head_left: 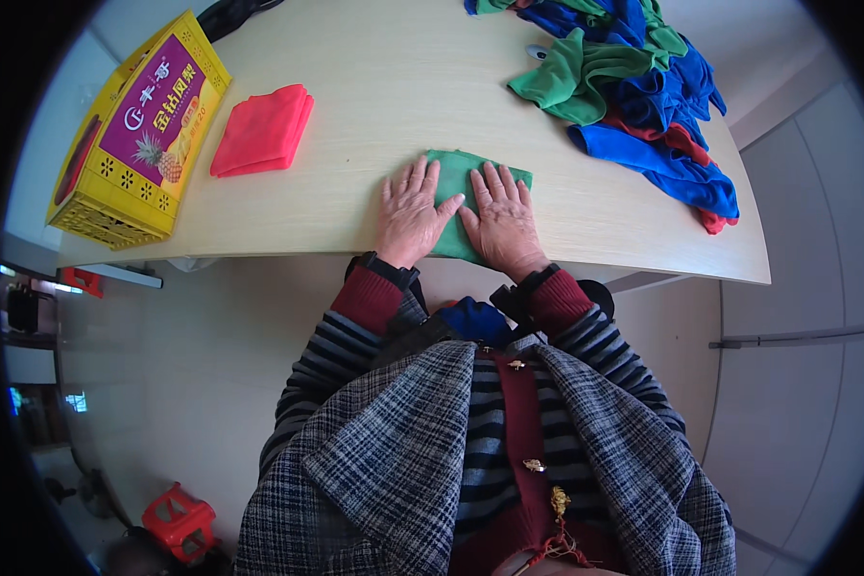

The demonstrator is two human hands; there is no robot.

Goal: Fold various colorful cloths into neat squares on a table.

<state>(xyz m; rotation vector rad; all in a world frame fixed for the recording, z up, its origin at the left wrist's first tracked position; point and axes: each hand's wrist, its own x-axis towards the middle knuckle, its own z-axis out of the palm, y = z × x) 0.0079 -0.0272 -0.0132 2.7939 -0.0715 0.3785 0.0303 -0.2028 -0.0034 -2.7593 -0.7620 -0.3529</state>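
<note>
A folded green cloth [459, 248] lies at the near edge of the table, under both of my hands. My left hand [415, 216] rests flat on its left side, fingers stretched away from me, partly over the bare tabletop. On the right side of the cloth my right hand [499, 219] lies flat, fingers slightly spread. The two thumbs nearly meet in the middle. Farther left sits a neatly folded red cloth stack [262, 132], apart from my hands.
A yellow cardboard box [154, 139] with a purple panel stands at the table's left edge. Crumpled blue, green and red cloths [634, 91] are heaped at the far right of the pale wooden table [374, 106]. A red plastic stool [180, 523] is on the floor at lower left.
</note>
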